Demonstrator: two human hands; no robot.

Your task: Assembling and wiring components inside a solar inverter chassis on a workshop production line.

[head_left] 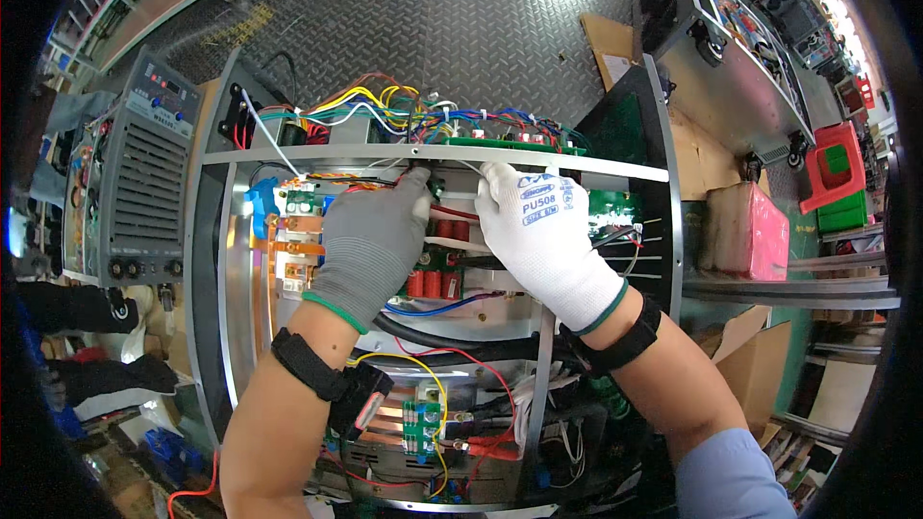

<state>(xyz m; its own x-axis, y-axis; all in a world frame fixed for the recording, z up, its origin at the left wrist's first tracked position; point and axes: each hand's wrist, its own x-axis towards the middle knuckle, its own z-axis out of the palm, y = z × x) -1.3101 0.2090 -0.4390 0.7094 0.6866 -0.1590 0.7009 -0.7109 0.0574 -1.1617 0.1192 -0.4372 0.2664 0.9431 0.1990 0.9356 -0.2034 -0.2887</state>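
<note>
My left hand (377, 235), in a grey glove, is closed with its fingertips just under the metal crossbar (558, 160) of an opened equipment cabinet. Dark and orange wires (348, 179) run in beneath its fingers; what the fingertips grip is hidden. My right hand (538, 226), in a white glove, is pinched on a thin white strip (468, 165) that looks like a cable tie. The strip slants from its fingertips up to the crossbar. Between the hands, red cylindrical components (437, 284) sit on a green board lower in the cabinet.
Beyond the crossbar lies a bundle of coloured wires (385, 101). A grey machine (144, 173) stands at the left, near a person's legs (96, 384). At the right are a metal cabinet (740, 86), a pink-wrapped block (750, 231) and a red stool (835, 168).
</note>
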